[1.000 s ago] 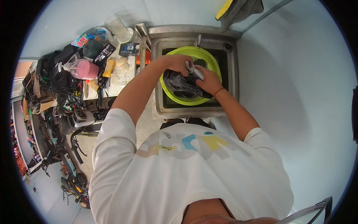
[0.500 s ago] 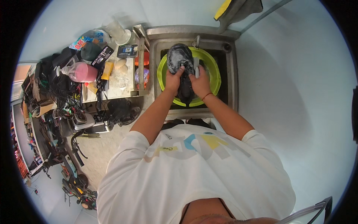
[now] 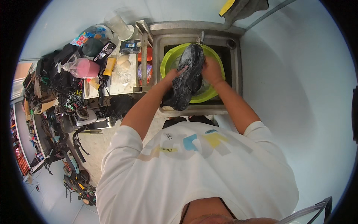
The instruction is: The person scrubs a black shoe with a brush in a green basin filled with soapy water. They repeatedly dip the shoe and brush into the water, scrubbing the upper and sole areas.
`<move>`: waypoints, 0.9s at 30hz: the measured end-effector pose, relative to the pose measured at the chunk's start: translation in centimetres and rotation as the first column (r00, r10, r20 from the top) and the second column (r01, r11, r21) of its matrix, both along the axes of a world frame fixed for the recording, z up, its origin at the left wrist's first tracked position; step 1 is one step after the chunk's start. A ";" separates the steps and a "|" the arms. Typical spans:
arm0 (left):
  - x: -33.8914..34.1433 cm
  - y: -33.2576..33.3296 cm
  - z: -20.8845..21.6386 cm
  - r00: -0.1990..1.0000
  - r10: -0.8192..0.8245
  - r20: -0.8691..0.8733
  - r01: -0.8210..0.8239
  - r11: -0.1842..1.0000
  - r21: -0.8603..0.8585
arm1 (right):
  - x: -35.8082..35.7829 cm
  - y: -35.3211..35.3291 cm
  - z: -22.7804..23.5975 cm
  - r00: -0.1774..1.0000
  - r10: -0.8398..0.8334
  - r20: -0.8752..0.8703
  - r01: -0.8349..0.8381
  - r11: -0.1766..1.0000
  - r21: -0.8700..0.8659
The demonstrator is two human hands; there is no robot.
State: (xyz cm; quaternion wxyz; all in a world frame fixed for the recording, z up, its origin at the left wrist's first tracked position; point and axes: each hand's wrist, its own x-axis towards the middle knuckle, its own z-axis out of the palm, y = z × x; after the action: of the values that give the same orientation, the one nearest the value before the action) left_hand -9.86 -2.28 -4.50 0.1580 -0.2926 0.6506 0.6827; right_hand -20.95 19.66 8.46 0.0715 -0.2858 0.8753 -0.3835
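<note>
A wet black shoe (image 3: 189, 67), streaked with white suds, is held tilted over a lime-green basin (image 3: 167, 61). My left hand (image 3: 174, 75) grips it from the left side, with the thumb across its upper surface. My right hand (image 3: 212, 70) is against the shoe's far right side, its fingers mostly hidden. The light grey brush that showed in this hand half a second ago is now out of sight behind the shoe. Inside the basin, cloudy water (image 3: 204, 89) shows to the right of the shoe.
The basin sits in a metal sink (image 3: 234, 82) below a tap (image 3: 201, 37). A cluttered shelf (image 3: 125, 80) on the left holds a pink pump bottle (image 3: 84, 68), a yellow tube (image 3: 109, 66) and a clear jug (image 3: 118, 27). A pale wall (image 3: 283, 82) stands at the right.
The shoe has turned, its lower end swinging left over the basin's near rim. My right hand has moved right and up behind it, and the brush has gone from view.
</note>
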 end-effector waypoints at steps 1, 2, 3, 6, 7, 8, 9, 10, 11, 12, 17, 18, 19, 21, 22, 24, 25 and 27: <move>-0.1 0.2 -0.8 0.999 0.025 -0.033 -0.022 0.996 0.090 | 1.8 1.1 -1.0 0.999 0.038 -0.002 -0.038 0.999 0.000; 0.2 0.2 -1.1 0.996 0.064 -0.059 -0.052 0.983 0.177 | 3.7 2.0 -1.7 0.996 0.084 0.011 -0.084 0.996 0.003; -0.2 1.2 4.1 0.991 0.127 -0.036 -0.103 0.915 0.389 | 3.8 3.3 -2.3 1.000 -0.013 -0.001 0.013 1.000 0.028; -0.1 0.2 7.0 0.983 0.154 0.098 -0.180 0.904 0.387 | 2.6 3.8 -1.6 0.997 -0.067 -0.040 0.063 0.994 -0.084; -0.2 0.1 7.8 0.983 0.105 0.147 -0.140 0.958 0.250 | 1.6 3.6 -1.0 0.999 -0.020 -0.050 0.009 0.979 -0.204; -0.3 -0.1 8.4 0.977 0.063 0.202 -0.086 0.991 0.107 | 1.0 3.3 0.1 0.998 0.023 -0.066 -0.043 0.946 -0.322; 0.1 -0.3 7.5 0.984 -0.001 0.180 -0.007 0.999 0.039 | 2.0 3.0 1.7 0.991 0.094 -0.099 -0.110 0.979 -0.169; 0.5 -0.8 5.8 0.984 -0.067 0.162 0.072 0.997 -0.030 | 3.7 2.6 3.2 0.978 0.169 -0.118 -0.172 0.985 -0.011; 0.5 -1.0 3.9 0.981 -0.134 0.143 0.149 0.984 -0.102 | 4.5 2.3 4.1 0.960 0.246 -0.130 -0.226 0.963 0.149; 0.5 -1.0 0.8 0.965 -0.158 0.208 0.200 0.959 -0.202 | 3.1 2.0 3.5 0.963 0.219 -0.156 -0.210 0.975 0.075; 1.9 1.7 3.9 0.983 -0.129 0.132 0.175 0.878 -0.446 | 4.4 3.3 1.4 0.952 0.285 -0.108 -0.265 0.949 0.168; 2.3 1.4 4.5 0.965 -0.192 0.176 0.256 0.828 -0.499 | 5.8 3.6 1.6 0.936 0.346 -0.059 -0.322 0.912 0.254; 2.6 1.0 5.1 0.942 -0.252 0.223 0.335 0.768 -0.545 | 5.8 4.3 0.9 0.916 0.401 -0.014 -0.381 0.881 0.281; 2.5 1.2 6.7 0.920 -0.274 0.281 0.388 0.740 -0.550 | 3.0 3.7 -0.6 0.959 0.274 -0.079 -0.255 0.948 0.191; 1.9 2.0 7.8 0.925 -0.244 0.290 0.366 0.776 -0.514 | 2.2 3.6 -1.4 0.973 0.203 -0.108 -0.187 0.972 0.144; 1.5 1.9 7.9 0.916 -0.311 0.254 0.401 0.742 -0.538 | 6.5 2.2 -1.8 0.958 0.268 -0.100 -0.260 0.962 0.084; 1.9 1.5 6.7 0.884 -0.415 0.216 0.456 0.664 -0.592 | 7.9 1.6 -2.0 0.950 0.297 -0.098 -0.293 0.955 0.053; 2.7 1.8 5.9 0.871 -0.440 0.218 0.472 0.629 -0.618 | 5.3 2.5 -3.3 0.969 0.236 -0.068 -0.226 0.966 0.126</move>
State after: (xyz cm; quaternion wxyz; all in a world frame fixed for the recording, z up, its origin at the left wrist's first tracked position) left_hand -7.17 -0.52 1.38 0.2277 -0.1704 0.8955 0.3422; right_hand -15.62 22.16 5.15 0.0961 -0.3970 0.8591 -0.3084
